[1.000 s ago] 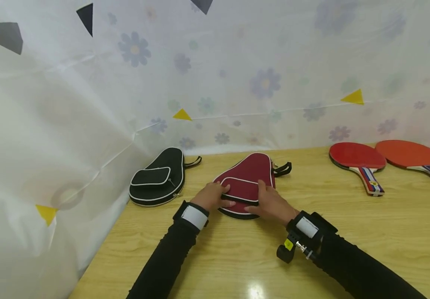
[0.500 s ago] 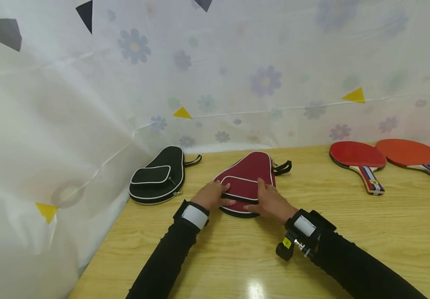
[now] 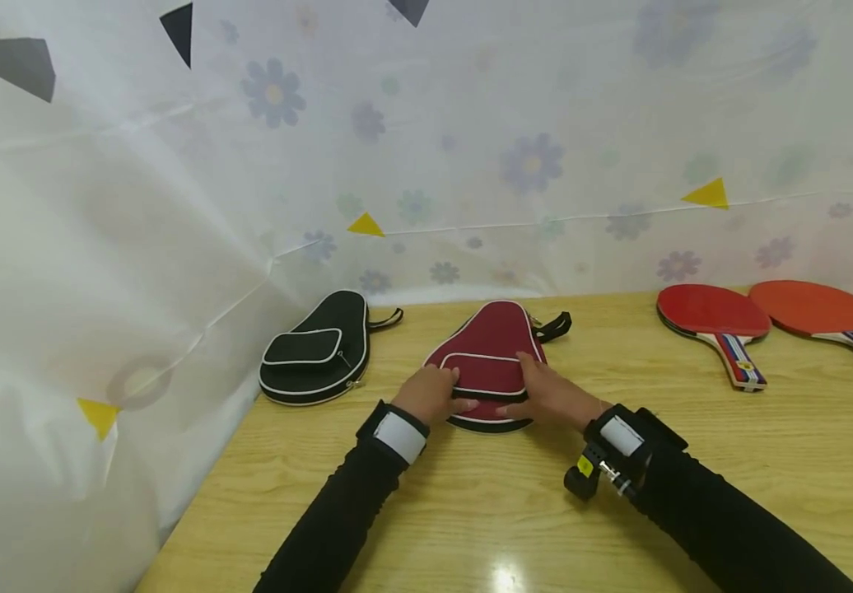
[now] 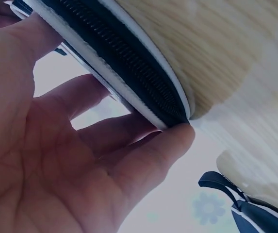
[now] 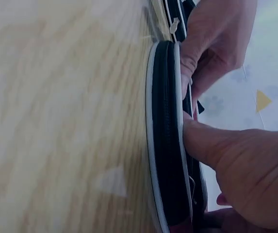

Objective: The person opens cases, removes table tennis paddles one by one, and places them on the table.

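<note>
A dark red table tennis bat case [image 3: 496,329] with white piping, a front pocket and a black strap lies flat on the table. My left hand [image 3: 430,394] holds its left side, thumb over the pocket face. Its right side is held by my right hand [image 3: 554,395], the thumb lying on the lower face. In the left wrist view, fingers [image 4: 148,155] reach along the case's zipped black edge [image 4: 124,53]. Both thumbs press near the zipped rim [image 5: 165,121] in the right wrist view. The right hand's other fingers are mostly hidden there.
A black bat case [image 3: 311,354] with a strap lies to the left by the wall sheet. Two table tennis bats, one red [image 3: 711,309] and one orange-red [image 3: 819,306], lie at the back right. A flower-patterned white sheet [image 3: 471,165] stands behind the wooden table [image 3: 426,511].
The red case has turned slightly: its near end has shifted right and its strap end a little left. Both hands moved right with it, keeping their hold.
</note>
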`<state>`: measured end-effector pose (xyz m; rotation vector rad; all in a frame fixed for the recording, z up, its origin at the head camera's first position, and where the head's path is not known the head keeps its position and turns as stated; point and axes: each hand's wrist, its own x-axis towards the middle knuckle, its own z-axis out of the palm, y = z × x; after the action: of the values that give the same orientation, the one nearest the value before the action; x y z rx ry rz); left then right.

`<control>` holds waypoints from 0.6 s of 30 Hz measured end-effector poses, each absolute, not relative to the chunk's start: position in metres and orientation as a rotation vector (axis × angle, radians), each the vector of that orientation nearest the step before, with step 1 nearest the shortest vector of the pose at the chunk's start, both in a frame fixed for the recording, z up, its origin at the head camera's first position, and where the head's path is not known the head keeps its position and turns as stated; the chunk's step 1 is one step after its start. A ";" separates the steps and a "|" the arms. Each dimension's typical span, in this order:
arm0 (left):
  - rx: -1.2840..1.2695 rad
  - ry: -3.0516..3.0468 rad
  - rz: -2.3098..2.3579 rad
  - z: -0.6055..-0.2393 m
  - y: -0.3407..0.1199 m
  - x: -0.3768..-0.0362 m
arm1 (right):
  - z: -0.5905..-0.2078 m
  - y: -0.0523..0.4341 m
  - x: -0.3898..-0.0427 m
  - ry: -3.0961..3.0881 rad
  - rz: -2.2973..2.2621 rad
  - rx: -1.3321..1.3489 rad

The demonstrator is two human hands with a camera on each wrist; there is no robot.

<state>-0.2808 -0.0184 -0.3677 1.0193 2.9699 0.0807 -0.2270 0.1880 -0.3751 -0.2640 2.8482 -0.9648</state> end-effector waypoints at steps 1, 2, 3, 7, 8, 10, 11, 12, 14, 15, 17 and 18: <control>1.001 2.980 0.087 -0.368 -0.017 -0.279 | -0.375 0.189 -0.228 2.829 -0.975 -0.266; 1.017 3.008 0.089 -0.374 -0.017 -0.282 | -0.374 0.191 -0.230 2.817 -0.979 -0.278; 0.998 3.016 0.088 -0.374 -0.016 -0.280 | -0.374 0.193 -0.231 2.804 -0.989 -0.293; 0.974 3.055 0.049 -0.371 -0.012 -0.273 | -0.374 0.199 -0.236 2.770 -0.995 -0.363; 0.978 3.067 0.030 -0.371 -0.011 -0.271 | -0.373 0.200 -0.237 2.763 -0.994 -0.379; 0.948 3.068 0.010 -0.364 -0.008 -0.264 | -0.373 0.203 -0.238 2.750 -0.987 -0.410; 0.944 3.077 -0.001 -0.364 -0.007 -0.263 | -0.372 0.204 -0.239 2.749 -0.979 -0.428; 0.937 3.084 -0.017 -0.364 -0.006 -0.262 | -0.372 0.205 -0.239 2.743 -0.976 -0.441; 0.915 3.092 -0.025 -0.364 -0.003 -0.260 | -0.370 0.207 -0.239 2.729 -0.974 -0.457; 0.905 3.094 -0.027 -0.364 -0.002 -0.259 | -0.369 0.208 -0.239 2.726 -0.967 -0.468; 0.879 3.099 -0.039 -0.365 0.001 -0.258 | -0.367 0.210 -0.240 2.707 -0.960 -0.468; 0.875 3.103 -0.042 -0.365 0.002 -0.258 | -0.366 0.211 -0.241 2.692 -0.962 -0.463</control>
<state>-0.2580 0.0019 -0.3653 0.8752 3.1033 -0.0420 -0.2407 0.2111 -0.3664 -0.4630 2.6917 -0.9620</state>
